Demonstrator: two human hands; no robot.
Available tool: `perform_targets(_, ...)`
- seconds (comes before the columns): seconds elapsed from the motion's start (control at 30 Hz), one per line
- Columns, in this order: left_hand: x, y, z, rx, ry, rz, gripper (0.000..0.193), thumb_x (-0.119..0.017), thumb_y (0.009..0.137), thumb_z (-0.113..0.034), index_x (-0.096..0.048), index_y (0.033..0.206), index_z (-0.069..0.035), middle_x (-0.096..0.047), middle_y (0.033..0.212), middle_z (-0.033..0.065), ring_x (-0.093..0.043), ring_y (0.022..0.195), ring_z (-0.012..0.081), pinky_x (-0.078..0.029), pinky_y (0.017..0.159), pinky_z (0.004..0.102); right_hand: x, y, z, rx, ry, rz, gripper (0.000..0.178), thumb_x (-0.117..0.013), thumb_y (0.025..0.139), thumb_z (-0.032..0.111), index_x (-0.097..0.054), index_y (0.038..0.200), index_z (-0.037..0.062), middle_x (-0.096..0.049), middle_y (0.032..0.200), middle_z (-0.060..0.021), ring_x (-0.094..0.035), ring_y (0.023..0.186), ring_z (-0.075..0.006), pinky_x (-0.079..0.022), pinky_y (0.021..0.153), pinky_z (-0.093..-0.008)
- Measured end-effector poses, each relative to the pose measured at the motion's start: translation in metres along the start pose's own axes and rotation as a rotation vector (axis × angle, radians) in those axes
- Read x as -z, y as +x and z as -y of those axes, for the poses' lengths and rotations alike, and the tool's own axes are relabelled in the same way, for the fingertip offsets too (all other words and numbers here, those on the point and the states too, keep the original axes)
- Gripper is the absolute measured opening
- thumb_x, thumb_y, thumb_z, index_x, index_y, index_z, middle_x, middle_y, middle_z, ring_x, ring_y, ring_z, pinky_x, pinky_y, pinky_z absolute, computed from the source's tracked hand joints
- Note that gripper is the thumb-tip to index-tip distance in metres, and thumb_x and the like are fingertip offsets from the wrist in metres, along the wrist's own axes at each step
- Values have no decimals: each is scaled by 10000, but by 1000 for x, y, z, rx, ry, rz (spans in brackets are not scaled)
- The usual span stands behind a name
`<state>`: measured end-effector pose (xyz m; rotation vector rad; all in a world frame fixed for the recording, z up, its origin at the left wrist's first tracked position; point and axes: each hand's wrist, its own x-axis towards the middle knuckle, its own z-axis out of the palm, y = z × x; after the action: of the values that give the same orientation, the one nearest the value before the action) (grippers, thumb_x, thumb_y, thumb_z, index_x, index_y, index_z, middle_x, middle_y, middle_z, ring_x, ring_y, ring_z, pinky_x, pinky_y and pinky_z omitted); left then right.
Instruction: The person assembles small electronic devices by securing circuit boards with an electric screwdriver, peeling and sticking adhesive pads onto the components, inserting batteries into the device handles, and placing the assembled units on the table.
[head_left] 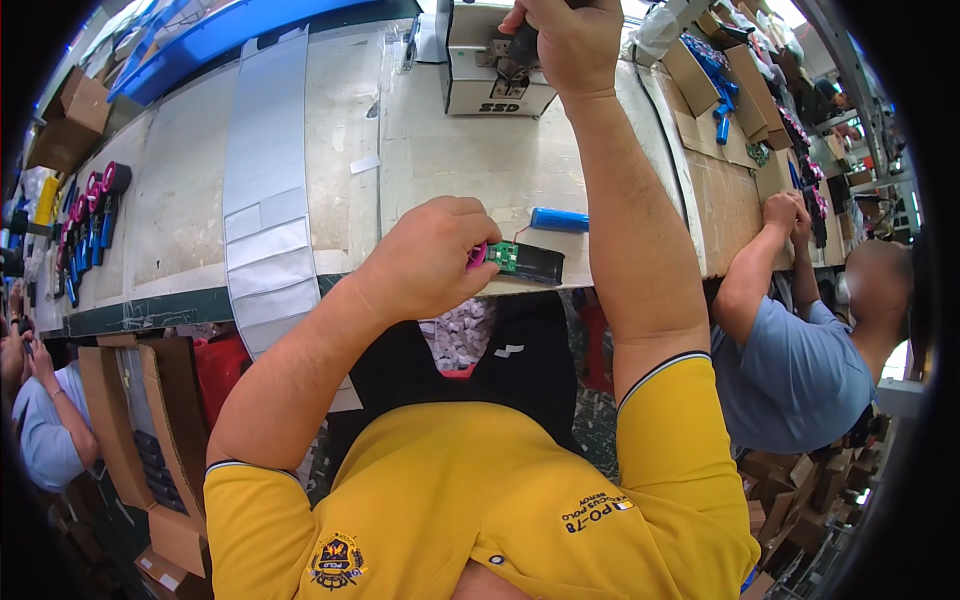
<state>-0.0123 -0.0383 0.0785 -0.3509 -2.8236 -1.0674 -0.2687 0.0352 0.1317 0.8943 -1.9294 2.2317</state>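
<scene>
My left hand [435, 250] is closed around the magenta ringed end of a small black device [540, 264] at the near edge of the table. The device lies opened, showing a green circuit board [503, 258]. A thin red wire runs from the board toward a blue cylindrical battery [559, 220] on the tabletop beside it. Far forward, my right hand [578, 45] grips a black-handled tool [521, 50]. The tool's lower end meets metal parts on the front of a white box-shaped machine [462, 95]; its exact tip is hard to make out.
A pale strip with pockets [265, 190] crosses the table at left, near a row of blue, black and magenta devices [92, 215]. A blue tray [210, 50] stands behind. Cartons [690, 75] and a co-worker [800, 360] are at right; another person [52, 420] is at far left.
</scene>
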Motion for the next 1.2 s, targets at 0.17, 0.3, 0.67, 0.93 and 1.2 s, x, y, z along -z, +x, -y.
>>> perform_targets(0.17, 0, 1, 1, 0, 5, 3, 213, -810, 837, -86, -751, 1028, -12, -717, 1013, 112, -659, 937, 289, -544, 876, 375, -1, -1, 1, 24, -21, 121, 351, -669, 920, 4, -549, 1250, 13, -638, 810, -78, -591, 535, -170, -503, 510, -284)
perform_targets(0.3, 1, -1, 1, 8, 14, -6, 219, -807, 838, -88, -752, 1034, -9, -716, 1009, 112, -659, 934, 288, -544, 873, 374, -16, -7, 6, -21, -43, 15, 356, -674, 916, 12, -550, 1249, 18, -636, 807, -72, -588, 531, -168, -498, 505, -284)
perform_targets(0.67, -3, -3, 1, -5, 8, -33, 203, -800, 839, -89, -753, 1014, 2, -715, 1003, 108, -658, 915, 291, -546, 867, 374, -12, -24, 11, 198, 169, -120, 328, -645, 926, -6, -549, 1239, 26, -629, 800, -73, -604, 545, -166, -495, 508, -276)
perform_targets(0.93, -3, -2, 6, -12, 41, -42, 206, -807, 836, -82, -757, 1016, 5, -713, 1005, 109, -657, 877, 290, -552, 857, 379, 28, -94, 14, -3, 200, -102, 371, -639, 927, -25, -531, 1279, 26, -632, 811, -81, -615, 560, -175, -507, 531, -268)
perform_targets(1.2, -8, -1, 7, -20, -14, -52, 194, -800, 834, -101, -763, 1006, -18, -709, 984, 94, -657, 858, 294, -553, 823, 387, 28, -171, 38, 1, 272, -54, 477, -647, 912, -50, -500, 1359, 23, -641, 840, -90, -627, 577, -185, -514, 552, -260)
